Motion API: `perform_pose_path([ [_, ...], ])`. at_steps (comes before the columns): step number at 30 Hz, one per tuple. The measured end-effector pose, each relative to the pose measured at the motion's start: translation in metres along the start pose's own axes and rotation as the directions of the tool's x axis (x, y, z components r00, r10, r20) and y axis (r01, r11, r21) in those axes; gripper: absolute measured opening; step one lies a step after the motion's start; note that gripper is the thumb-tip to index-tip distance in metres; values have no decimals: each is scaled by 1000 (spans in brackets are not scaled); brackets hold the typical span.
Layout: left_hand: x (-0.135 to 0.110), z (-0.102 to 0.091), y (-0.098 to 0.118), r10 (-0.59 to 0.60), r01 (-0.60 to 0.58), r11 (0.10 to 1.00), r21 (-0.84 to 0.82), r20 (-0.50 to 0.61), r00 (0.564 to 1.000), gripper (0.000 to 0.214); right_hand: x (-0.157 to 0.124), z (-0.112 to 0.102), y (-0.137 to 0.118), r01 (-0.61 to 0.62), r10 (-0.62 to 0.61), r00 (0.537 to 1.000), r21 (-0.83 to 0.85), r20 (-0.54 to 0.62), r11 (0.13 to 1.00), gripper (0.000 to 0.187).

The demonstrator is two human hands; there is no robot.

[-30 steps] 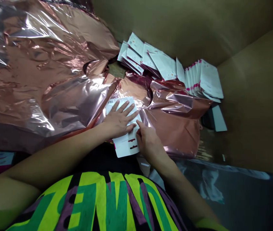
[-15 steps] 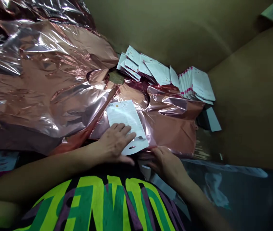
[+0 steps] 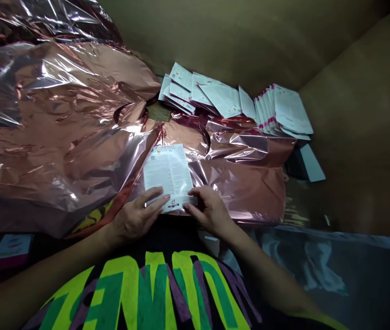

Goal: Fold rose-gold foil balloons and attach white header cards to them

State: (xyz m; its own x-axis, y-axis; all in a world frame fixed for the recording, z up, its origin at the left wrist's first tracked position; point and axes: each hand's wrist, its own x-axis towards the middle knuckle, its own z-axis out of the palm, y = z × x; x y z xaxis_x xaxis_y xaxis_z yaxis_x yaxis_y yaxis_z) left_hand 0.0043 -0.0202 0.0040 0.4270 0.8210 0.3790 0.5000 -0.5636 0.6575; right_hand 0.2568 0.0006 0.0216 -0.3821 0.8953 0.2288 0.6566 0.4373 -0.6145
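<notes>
A flat white printed packet (image 3: 167, 172) with a hang hole at its near end lies on the shiny pink foil bags in front of me. My left hand (image 3: 138, 213), a ring on one finger, rests its outstretched fingers on the packet's near left part. At the near right corner, my right hand (image 3: 212, 211) has its thumb and curled index finger at the packet's edge. Its other fingers are partly hidden beneath the palm. Pink foil bags (image 3: 246, 183) with round cut-out handles spread under and beside the packet.
Behind the foil lie a loose heap of white packets (image 3: 220, 98) and an upright row of packets (image 3: 291, 110) with pink edges. Brown cardboard walls (image 3: 360, 151) rise behind and right. Clear plastic (image 3: 322, 266) lies at the lower right, another packet (image 3: 11, 247) at the lower left.
My right hand has come up from the foil's near edge to the packet's corner. My left hand has slid left and nearer. The packet's raised near end now looks flatter.
</notes>
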Motion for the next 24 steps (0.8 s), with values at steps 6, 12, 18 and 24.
perform_pose_path([
  [6,-2,1,-15,159,-168,985,39,170,973,51,-4,11,-10,39,-52,996,-191,-67,981,25],
  [12,-6,0,-21,358,-393,889,235,179,916,55,-18,35,-28,313,-249,948,-425,201,850,56],
  [18,2,-3,-13,421,-415,847,332,56,905,44,-25,15,-13,114,-68,991,-475,114,873,60],
  [24,31,-42,39,368,-353,930,105,-311,876,30,-2,-21,-22,139,-145,980,-54,-137,989,62],
])
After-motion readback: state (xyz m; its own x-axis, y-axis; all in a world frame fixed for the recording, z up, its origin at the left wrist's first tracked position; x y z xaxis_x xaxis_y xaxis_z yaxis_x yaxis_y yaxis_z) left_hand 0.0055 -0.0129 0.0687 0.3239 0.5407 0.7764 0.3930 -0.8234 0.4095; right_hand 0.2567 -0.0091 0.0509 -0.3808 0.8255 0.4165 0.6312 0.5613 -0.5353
